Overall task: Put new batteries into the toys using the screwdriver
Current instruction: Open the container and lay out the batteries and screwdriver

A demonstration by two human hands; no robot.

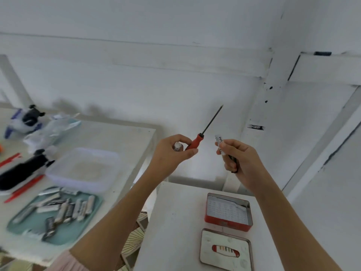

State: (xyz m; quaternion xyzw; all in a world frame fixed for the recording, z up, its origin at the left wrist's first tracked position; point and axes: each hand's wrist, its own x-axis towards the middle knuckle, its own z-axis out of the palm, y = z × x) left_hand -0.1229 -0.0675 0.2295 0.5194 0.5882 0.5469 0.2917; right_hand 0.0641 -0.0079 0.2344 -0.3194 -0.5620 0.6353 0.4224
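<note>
With the screwdriver (197,140) and a battery (177,146) gripped in the left hand (172,153) and batteries (219,142) clasped in the right hand (240,159), both held aloft, spare cells are best set down first.

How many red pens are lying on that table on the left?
2, possibly more. One red pen lies between the black toy and the teal tray. Another red pen sits farther back at the frame's left edge; others may be cut off.
</note>
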